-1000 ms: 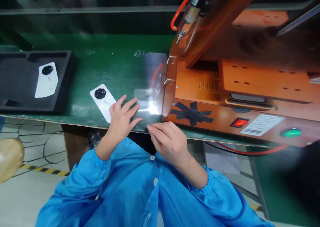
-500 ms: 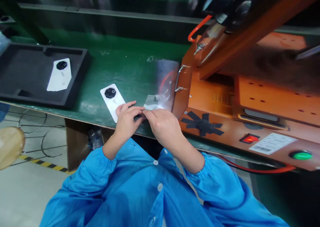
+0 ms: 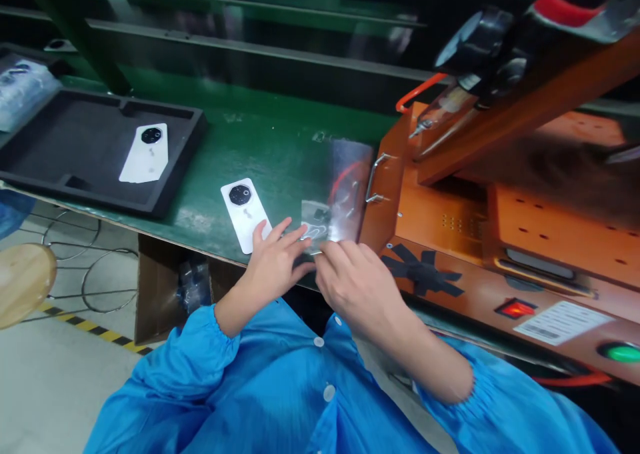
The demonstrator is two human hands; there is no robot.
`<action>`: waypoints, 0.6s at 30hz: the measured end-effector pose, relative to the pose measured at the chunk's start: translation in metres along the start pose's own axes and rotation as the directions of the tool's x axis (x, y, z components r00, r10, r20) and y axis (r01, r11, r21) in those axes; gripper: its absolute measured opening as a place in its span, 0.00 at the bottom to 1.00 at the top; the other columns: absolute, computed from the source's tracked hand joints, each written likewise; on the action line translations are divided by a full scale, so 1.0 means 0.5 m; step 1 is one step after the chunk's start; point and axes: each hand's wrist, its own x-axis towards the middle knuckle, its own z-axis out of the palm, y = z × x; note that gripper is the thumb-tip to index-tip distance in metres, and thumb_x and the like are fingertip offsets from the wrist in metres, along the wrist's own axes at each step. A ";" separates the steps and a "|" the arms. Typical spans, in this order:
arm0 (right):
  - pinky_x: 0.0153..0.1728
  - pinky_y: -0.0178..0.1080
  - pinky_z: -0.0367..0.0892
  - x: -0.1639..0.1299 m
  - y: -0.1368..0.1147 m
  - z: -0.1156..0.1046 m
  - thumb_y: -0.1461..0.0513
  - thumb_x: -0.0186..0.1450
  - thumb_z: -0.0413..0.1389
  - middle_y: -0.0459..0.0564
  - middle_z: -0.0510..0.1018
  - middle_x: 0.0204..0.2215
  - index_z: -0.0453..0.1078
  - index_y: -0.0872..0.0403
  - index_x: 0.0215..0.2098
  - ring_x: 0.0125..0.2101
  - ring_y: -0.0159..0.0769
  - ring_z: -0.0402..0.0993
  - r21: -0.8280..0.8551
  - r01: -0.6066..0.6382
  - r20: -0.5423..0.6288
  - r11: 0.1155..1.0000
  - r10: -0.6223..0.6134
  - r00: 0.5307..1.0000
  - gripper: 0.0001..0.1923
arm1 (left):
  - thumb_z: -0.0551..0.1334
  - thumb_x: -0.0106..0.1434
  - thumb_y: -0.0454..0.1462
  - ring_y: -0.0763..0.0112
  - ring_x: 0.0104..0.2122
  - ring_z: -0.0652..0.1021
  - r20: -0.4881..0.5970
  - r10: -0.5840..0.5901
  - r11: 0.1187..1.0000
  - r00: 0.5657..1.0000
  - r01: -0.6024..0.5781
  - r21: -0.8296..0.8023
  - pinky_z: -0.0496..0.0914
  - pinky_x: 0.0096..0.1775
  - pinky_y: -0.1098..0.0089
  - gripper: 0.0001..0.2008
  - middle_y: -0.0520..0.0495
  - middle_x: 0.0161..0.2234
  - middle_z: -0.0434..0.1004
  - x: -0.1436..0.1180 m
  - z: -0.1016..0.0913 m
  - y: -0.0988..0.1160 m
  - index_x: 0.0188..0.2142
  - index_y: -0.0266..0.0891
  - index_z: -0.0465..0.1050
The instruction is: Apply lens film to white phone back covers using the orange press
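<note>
My left hand [image 3: 277, 261] lies on the green bench [image 3: 260, 147] with fingers spread, pressing the near edge of a clear plastic sheet [image 3: 334, 194]. My right hand [image 3: 357, 277] meets it at the same edge, fingertips pinching the sheet. A white phone back cover [image 3: 245, 212] with a black round camera ring lies flat just left of my left hand. A second white cover [image 3: 145, 153] rests in a black foam tray [image 3: 65, 154] at the far left.
An orange machine [image 3: 500, 234] with a red lit switch [image 3: 515, 308], a green button [image 3: 623, 353] and a metal handle [image 3: 375, 177] fills the right side. A wooden stool [image 3: 23, 281] stands on the floor at the left. A bagged part [image 3: 20, 84] lies beyond the tray.
Both hands came together from apart and now work the near edge of the clear sheet. The view has swung up and to the right.
</note>
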 end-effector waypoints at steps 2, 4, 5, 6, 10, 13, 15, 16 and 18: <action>0.34 0.45 0.66 -0.002 0.005 -0.045 0.67 0.71 0.55 0.54 0.77 0.32 0.74 0.55 0.32 0.32 0.44 0.70 0.161 -0.080 -0.065 0.984 0.092 0.994 0.10 | 0.69 0.72 0.49 0.40 0.71 0.68 0.041 0.013 1.000 0.999 -0.013 -0.001 0.58 0.67 0.33 0.23 0.42 0.68 0.75 -0.004 -0.002 0.005 0.62 0.45 0.77; 0.37 0.44 0.70 0.007 0.016 -0.085 0.65 0.72 0.57 0.54 0.79 0.36 0.73 0.53 0.34 0.36 0.42 0.75 0.390 -0.199 -0.107 0.899 0.259 0.960 0.07 | 0.70 0.70 0.53 0.37 0.72 0.66 0.073 0.030 1.000 0.997 -0.029 -0.008 0.60 0.66 0.34 0.29 0.39 0.69 0.73 -0.006 -0.006 0.009 0.64 0.42 0.75; 0.39 0.42 0.71 0.015 0.022 -0.097 0.64 0.71 0.58 0.53 0.80 0.38 0.73 0.52 0.35 0.38 0.41 0.77 0.512 -0.272 -0.097 0.815 0.370 0.924 0.06 | 0.70 0.69 0.55 0.37 0.73 0.66 0.081 0.042 0.999 0.996 -0.041 -0.012 0.60 0.66 0.35 0.32 0.37 0.70 0.71 -0.008 -0.010 0.011 0.65 0.41 0.74; 0.39 0.41 0.71 0.026 0.027 -0.101 0.63 0.71 0.59 0.52 0.80 0.39 0.73 0.51 0.35 0.40 0.41 0.78 0.628 -0.341 -0.057 0.700 0.478 0.877 0.06 | 0.69 0.68 0.57 0.37 0.73 0.65 0.082 0.057 0.998 0.995 -0.056 -0.015 0.60 0.66 0.36 0.35 0.35 0.71 0.69 -0.012 -0.015 0.012 0.66 0.41 0.73; 0.39 0.41 0.71 0.071 0.041 -0.041 0.54 0.69 0.63 0.51 0.83 0.41 0.75 0.51 0.31 0.40 0.40 0.80 0.889 -0.429 0.230 0.160 0.655 0.720 0.11 | 0.67 0.67 0.63 0.40 0.75 0.63 0.014 0.079 0.997 0.997 -0.079 0.006 0.58 0.68 0.41 0.47 0.30 0.76 0.59 -0.053 -0.053 -0.012 0.75 0.40 0.60; 0.40 0.43 0.70 0.102 0.043 0.026 0.50 0.67 0.62 0.50 0.84 0.39 0.77 0.51 0.33 0.37 0.39 0.78 0.892 -0.452 0.343 0.018 0.624 0.702 0.14 | 0.68 0.66 0.62 0.36 0.75 0.61 -0.085 -0.025 0.995 0.996 0.033 0.098 0.53 0.70 0.40 0.51 0.27 0.76 0.58 -0.102 -0.079 -0.055 0.77 0.40 0.54; 0.42 0.44 0.69 0.126 0.043 0.058 0.52 0.68 0.61 0.50 0.83 0.38 0.77 0.52 0.32 0.37 0.39 0.77 0.879 -0.473 0.342 0.062 0.612 0.714 0.13 | 0.69 0.68 0.57 0.35 0.75 0.61 -0.109 -0.065 0.984 0.992 0.082 0.160 0.50 0.72 0.37 0.46 0.29 0.75 0.62 -0.132 -0.081 -0.075 0.76 0.41 0.56; 0.43 0.44 0.69 0.139 0.042 0.070 0.54 0.67 0.61 0.50 0.83 0.37 0.77 0.52 0.31 0.37 0.40 0.77 0.871 -0.482 0.336 0.096 0.600 0.726 0.11 | 0.69 0.70 0.53 0.36 0.74 0.63 -0.115 -0.062 0.980 0.991 0.082 0.180 0.50 0.72 0.38 0.41 0.31 0.73 0.65 -0.144 -0.075 -0.077 0.75 0.42 0.59; 0.45 0.44 0.68 0.168 0.040 0.092 0.58 0.67 0.61 0.51 0.82 0.36 0.74 0.52 0.28 0.39 0.40 0.76 0.844 -0.514 0.349 0.153 0.571 0.743 0.10 | 0.66 0.73 0.47 0.42 0.72 0.69 -0.147 -0.030 0.980 0.989 0.058 0.191 0.53 0.72 0.41 0.30 0.35 0.69 0.73 -0.162 -0.056 -0.069 0.70 0.43 0.66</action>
